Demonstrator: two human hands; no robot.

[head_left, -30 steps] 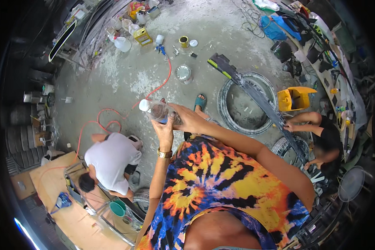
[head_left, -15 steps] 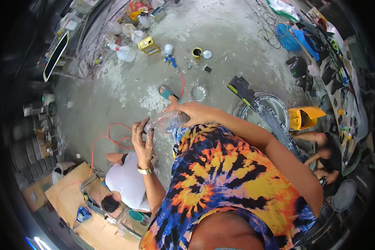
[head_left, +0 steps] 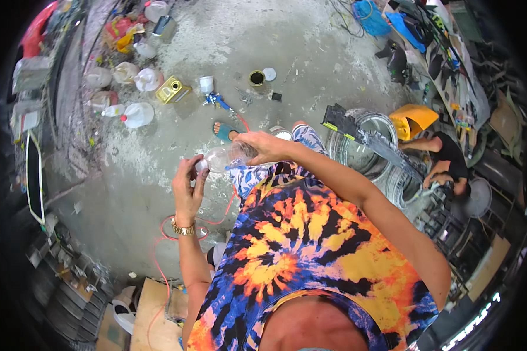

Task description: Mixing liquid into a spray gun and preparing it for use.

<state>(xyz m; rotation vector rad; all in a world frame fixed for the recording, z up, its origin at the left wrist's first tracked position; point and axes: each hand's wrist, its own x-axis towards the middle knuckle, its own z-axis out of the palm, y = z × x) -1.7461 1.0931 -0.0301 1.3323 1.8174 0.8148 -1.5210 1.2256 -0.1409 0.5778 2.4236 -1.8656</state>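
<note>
Shifted to nine o'clock, left hand [head_left: 187, 185] pinches round white plastic cap [head_left: 201, 166] – right hand [head_left: 266, 147] grips clear plastic bottle [head_left: 219, 159], seemingly for steadiness.

The wearer's two hands [head_left: 186, 188], one clear bottle [head_left: 219, 159], one spray gun [head_left: 218, 101] and one gold rectangular can [head_left: 173, 91] show.
</note>
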